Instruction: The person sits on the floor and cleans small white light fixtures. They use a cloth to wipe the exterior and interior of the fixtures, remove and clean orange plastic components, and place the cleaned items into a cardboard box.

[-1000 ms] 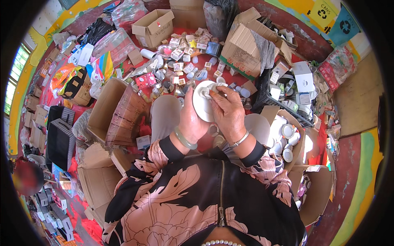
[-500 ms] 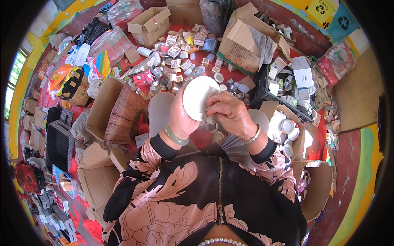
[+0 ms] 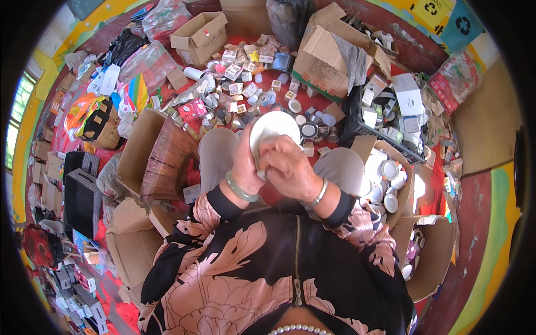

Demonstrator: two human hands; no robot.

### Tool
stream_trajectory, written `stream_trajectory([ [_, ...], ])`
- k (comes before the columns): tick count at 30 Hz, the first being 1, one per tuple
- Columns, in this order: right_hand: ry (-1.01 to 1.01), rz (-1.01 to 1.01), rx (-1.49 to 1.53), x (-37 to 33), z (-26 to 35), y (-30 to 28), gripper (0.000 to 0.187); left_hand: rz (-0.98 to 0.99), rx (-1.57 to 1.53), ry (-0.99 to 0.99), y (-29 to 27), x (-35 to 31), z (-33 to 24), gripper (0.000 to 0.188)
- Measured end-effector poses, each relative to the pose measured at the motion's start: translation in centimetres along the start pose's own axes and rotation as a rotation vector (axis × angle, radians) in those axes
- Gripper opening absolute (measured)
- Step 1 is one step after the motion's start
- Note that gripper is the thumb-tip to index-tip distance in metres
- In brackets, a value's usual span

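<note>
My left hand (image 3: 244, 157) is wrapped round the edge of a white round lid (image 3: 273, 121), its smooth face turned up toward me. Across the lower right part of the lid lies my right hand (image 3: 287, 167), fingers bent and closed. A small bit of pale cloth (image 3: 261, 173) shows under those fingers, mostly hidden by them. Both hands are above my lap, between my knees. Beyond them, small jars, bottles and little boxes (image 3: 236, 89) are strewn over the red floor covering.
At my right stands a cardboard box (image 3: 365, 146) of white round containers (image 3: 389, 170), with a black crate (image 3: 385, 139) of boxes and jars behind it. Open cartons (image 3: 134, 245) flank my left. Farther off are a carton (image 3: 200, 39) and a large tilted box (image 3: 324, 61).
My right hand has moved left across the white lid, covering more of its lower part. The cloth now shows at the lid's lower left edge. The view has shifted slightly.
</note>
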State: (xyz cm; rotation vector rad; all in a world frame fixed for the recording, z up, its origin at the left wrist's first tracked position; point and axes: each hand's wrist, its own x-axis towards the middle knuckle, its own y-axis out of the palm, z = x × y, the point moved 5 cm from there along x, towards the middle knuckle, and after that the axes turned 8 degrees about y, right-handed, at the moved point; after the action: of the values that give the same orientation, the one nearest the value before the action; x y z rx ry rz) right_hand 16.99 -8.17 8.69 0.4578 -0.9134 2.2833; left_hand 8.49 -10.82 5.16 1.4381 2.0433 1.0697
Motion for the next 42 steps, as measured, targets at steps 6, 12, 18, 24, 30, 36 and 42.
stream_trajectory([
  [6, -0.073, -0.280, -0.109, 2.0, -3.9, -2.8, 0.020, -0.037, -0.316, -0.067, -0.3, 0.2, 1.1, 0.039],
  [12, -0.026, 0.203, -0.364, -2.3, 0.1, 2.1, 0.059, 0.127, -0.129, 0.008, -0.7, 0.5, -0.6, 0.043],
  [18, 0.018, 0.040, -0.391, 1.7, -1.1, -0.2, 0.049, -0.003, -0.316, -0.013, -2.0, 0.3, 1.4, 0.043],
  [24, 0.080, 0.192, -0.428, -2.4, -1.3, 1.2, 0.051, -0.055, -0.105, 0.051, -1.3, 1.3, -1.0, 0.040],
  [30, -0.039, 0.180, -0.419, 1.4, -0.1, 0.9, 0.050, -0.092, -0.309, 0.000, -2.1, 0.2, 1.0, 0.039],
  [36, 0.051, 0.078, -0.466, -1.6, -3.0, -0.1, 0.053, -0.049, -0.284, -0.024, -2.2, 1.4, 0.0, 0.043],
  [42, -0.089, 0.187, -0.410, 0.8, 1.0, 1.4, 0.059, -0.122, -0.251, 0.008, -3.3, -1.1, 1.5, 0.045],
])
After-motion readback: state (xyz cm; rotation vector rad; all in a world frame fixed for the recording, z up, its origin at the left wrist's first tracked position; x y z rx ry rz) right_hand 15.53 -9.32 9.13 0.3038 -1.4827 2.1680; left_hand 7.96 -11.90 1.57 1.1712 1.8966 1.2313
